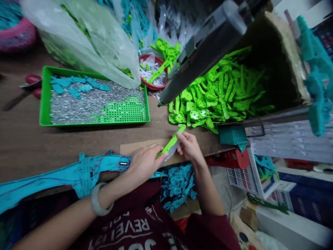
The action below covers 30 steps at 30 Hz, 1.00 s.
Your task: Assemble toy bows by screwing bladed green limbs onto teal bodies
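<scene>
- Lime-green plastic part (171,142), one: pinched at near end by left hand (146,161), at far end by right hand (189,146).
- Perforated green tray (126,114): small metal pieces (75,108), turquoise pieces (62,82).

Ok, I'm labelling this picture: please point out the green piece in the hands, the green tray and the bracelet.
Green piece (171,142): head view, middle of its length.
Green tray (46,99): head view, its left wall.
Bracelet (95,200): head view, side of the ring.
</scene>
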Available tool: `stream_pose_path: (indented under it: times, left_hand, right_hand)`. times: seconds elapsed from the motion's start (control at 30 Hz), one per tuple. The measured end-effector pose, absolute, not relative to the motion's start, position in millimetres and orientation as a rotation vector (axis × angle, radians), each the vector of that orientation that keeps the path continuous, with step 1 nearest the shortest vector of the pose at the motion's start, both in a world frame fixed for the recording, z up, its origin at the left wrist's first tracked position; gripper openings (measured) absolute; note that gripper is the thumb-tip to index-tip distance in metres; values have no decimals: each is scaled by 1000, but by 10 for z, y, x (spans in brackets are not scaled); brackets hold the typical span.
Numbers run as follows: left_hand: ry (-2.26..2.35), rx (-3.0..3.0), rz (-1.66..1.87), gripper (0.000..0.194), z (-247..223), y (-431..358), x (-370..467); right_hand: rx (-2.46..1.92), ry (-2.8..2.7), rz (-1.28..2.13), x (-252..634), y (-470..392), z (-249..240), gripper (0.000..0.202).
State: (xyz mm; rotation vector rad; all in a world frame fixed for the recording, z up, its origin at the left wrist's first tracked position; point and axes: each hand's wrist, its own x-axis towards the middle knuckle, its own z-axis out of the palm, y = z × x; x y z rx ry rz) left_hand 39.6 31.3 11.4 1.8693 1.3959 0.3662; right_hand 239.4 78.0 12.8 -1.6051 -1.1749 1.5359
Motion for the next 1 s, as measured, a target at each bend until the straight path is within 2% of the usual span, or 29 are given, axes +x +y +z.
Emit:
stream_pose_path:
  times: [0.07,0.17,0.23,0.3,0.37,0.43,0.53,0.63,0.73,0.87,1.0]
  left_hand:
    - [1439,2004,425,20,141,230,414]
    - [1427,2261,659,30,235,160,239]
    - [1323,2440,755,31,301,253,-47]
    - [1230,2577,729,37,323,497,-421]
    - [1176,2614,575,49,283,832,-799]
    - [1113,2635,379,53,211,1130,-1108]
    - [1252,2693,302,54,159,1262,-1350]
    - [1427,2739,434,48,244,954,-1274]
    - [1327,2822,487,38,376,430,-954]
    - [1012,2842,600,44,352,-69,-457]
    - [1019,2827,575,43,129,-143,-164]
  right_hand:
    - [-1703,-1346,1524,2526,861,281,40]
    - [-1754,-1595,873,2554,1078,549,42]
    - [-1492,-1672,608,2377,1265,697,56]
    - [-1183,-1773,729,2082,1463,802,62]
    - [-973,-1831,979,1755,1650,858,53]
    - [-889,-1832,1183,1459,1797,860,43]
    - [-814,-1735,1328,1098,1912,745,45]
    - [-796,-1594,1308,801,1914,509,45]
    - [-929,-1536,1165,592,1863,258,44]
    - [-1015,-1589,1016,489,1833,41,51]
    - [-996,-1602,1022,474,1851,-35,46]
